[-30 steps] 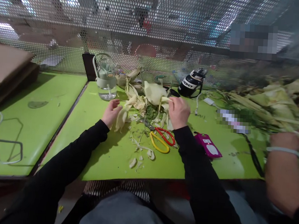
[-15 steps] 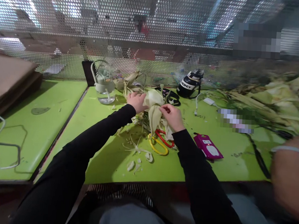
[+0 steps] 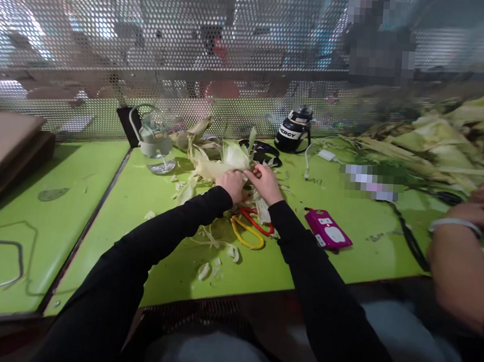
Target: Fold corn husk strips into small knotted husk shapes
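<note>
In the head view, pale corn husks lie bunched on the green table in front of me. My left hand is closed at the near side of the bunch, its fingertips partly hidden. Right beside it, my right hand pinches the husk between thumb and fingers. Just below the hands lie a yellow loop handle and a red loop handle, their other ends hidden under husk strips. Small husk scraps are scattered nearer to me.
Behind the husks stand a clear water bottle and a black bottle. A magenta box-shaped object lies right of my arm. Further right are a husk heap and another person's arm. Cardboard sits left.
My left hand has moved down and right, from lying spread on the husk to closed beside my right hand. The husk leaf that hung toward me is no longer visible there. The view has shifted slightly.
</note>
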Demonstrator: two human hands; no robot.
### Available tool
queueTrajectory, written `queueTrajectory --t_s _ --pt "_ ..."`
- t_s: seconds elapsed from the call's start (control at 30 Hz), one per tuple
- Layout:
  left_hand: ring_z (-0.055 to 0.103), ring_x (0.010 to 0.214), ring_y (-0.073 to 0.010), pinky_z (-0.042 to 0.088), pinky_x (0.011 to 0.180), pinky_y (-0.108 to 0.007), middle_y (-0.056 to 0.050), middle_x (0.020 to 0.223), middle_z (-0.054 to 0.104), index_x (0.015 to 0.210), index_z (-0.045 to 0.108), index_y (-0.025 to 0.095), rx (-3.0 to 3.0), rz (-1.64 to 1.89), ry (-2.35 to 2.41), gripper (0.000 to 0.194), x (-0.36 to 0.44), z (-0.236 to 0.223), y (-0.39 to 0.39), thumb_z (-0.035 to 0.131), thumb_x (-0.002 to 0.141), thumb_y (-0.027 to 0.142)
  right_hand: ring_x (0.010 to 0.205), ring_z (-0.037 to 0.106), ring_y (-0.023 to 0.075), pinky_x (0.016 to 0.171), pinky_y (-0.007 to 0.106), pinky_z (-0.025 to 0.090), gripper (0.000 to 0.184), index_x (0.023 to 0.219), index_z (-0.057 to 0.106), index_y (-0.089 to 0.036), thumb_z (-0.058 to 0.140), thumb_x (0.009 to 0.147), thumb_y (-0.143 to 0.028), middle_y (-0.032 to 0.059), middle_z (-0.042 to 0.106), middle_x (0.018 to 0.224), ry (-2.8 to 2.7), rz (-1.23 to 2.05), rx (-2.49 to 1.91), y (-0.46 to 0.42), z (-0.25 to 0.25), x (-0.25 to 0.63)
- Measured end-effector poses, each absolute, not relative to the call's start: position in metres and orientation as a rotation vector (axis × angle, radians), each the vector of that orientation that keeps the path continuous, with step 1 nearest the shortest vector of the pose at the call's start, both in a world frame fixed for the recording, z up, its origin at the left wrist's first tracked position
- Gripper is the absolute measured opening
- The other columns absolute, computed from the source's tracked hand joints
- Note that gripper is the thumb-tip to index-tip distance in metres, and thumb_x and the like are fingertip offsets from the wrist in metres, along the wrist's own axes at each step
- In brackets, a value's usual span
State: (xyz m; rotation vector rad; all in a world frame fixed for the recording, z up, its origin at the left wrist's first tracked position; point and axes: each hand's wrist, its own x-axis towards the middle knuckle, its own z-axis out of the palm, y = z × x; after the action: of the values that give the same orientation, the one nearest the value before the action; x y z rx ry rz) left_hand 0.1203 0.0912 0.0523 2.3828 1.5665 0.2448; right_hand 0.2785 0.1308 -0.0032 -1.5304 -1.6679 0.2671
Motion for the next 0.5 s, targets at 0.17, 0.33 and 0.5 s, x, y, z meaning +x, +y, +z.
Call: queueTrajectory --t_s 0.17,0.33,0.5 --pt "0.062 0.12 -0.0338 0.049 0.099 -0.045 -0.025 0.13 0.057 0.125 0.057 0.006 2.364 0.224 1.609 0.032 0.114 0.059 0.099 0.051 0.094 0.012 0.115 0.061 0.0318 0.106 0.051 0.042 0.033 0.109 0.067 -0.02 0.065 0.082 -0.039 0.0137 0.071 0.116 -1.697 0.207 -1.492 0.135 -0.002 0.277" --pt "0.065 0.106 -0.0212 0.055 0.093 -0.043 -0.009 0.117 0.066 0.114 0.064 0.014 2.294 0.188 1.476 0.028 0.102 0.081 0.133 0.063 0.094 0.033 0.124 0.054 0.0371 0.108 0.057 0.038 0.053 0.123 0.06 -0.016 0.072 0.074 -0.031 0.0191 0.064 0.129 -1.627 0.191 -1.511 0.126 0.0 0.266" --pt "0.064 0.075 -0.0179 0.051 0.073 -0.028 -0.007 0.07 0.068 0.068 0.068 0.012 2.056 0.374 1.272 0.02 0.091 0.104 0.156 0.057 0.085 0.012 0.135 0.043 0.0352 0.116 0.056 0.027 0.039 0.114 0.061 -0.017 0.066 0.082 -0.04 0.0203 0.057 0.135 -1.481 0.161 -1.503 0.109 0.013 0.258"
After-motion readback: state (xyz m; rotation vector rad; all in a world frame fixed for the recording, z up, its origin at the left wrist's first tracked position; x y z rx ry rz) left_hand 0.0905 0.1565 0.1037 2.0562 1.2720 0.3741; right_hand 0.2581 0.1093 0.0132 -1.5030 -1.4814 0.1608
